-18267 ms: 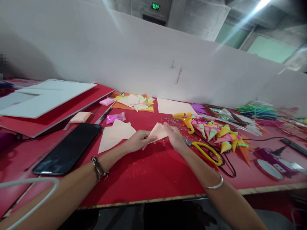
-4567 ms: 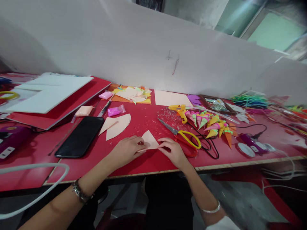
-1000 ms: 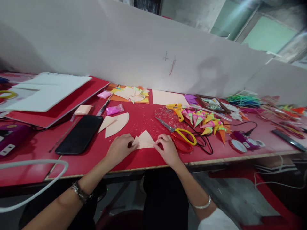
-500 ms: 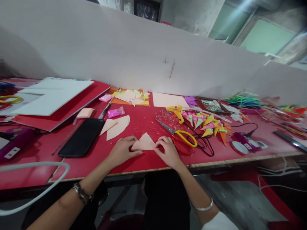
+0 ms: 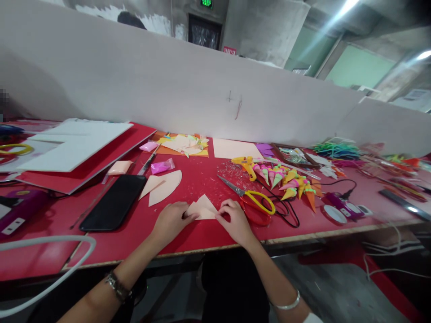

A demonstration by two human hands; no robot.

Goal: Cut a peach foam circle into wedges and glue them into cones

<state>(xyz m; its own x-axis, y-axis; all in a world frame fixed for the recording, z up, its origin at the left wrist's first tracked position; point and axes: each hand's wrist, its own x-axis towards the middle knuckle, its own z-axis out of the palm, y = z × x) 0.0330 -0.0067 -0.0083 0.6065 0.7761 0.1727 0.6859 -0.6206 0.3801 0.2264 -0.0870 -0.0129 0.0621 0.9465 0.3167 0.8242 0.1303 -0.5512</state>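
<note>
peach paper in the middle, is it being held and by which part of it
The peach paper is held at opposite ends: the left hand has its left corner, the right hand its right corner.

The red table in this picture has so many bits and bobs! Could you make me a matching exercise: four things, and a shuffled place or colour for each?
Things:
1. Phone
2. Scissors nearest the right hand
3. Glue gun
4. Nearest peach paper

Places and colours:
A. Between the left hand and the right hand
B. One yellow handle, one red
C. Black, lying flat
D. Yellow, beside small coloured cones

Pairs: 1-C, 2-B, 3-D, 4-A
</note>
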